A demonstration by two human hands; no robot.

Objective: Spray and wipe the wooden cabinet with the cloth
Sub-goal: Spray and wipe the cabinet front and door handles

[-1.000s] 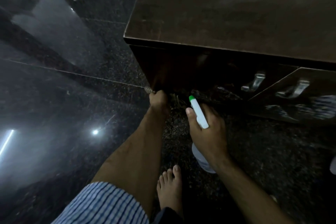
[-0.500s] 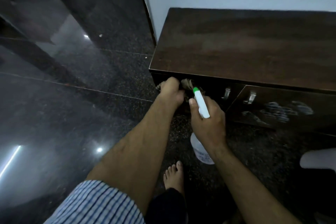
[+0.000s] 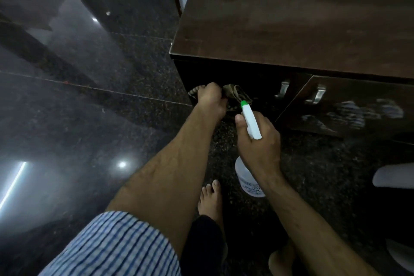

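A dark wooden cabinet fills the upper right, with a glossy top and doors below. My left hand presses a brownish cloth against the cabinet's left front, just under the top edge. To its right, my right hand grips a white spray bottle with a green nozzle tip; the nozzle points up toward the cloth. The bottle's clear body hangs below the hand.
The right door stands ajar, with foamy spray marks on it. Two metal handles sit at the doors' top edges. The floor is polished dark granite. My bare feet are below my hands. White objects lie at the right edge.
My left hand with the cloth rose from the cabinet's bottom edge to the upper front, then stayed there. The view tilted up and back down. The bottle hand barely moved.
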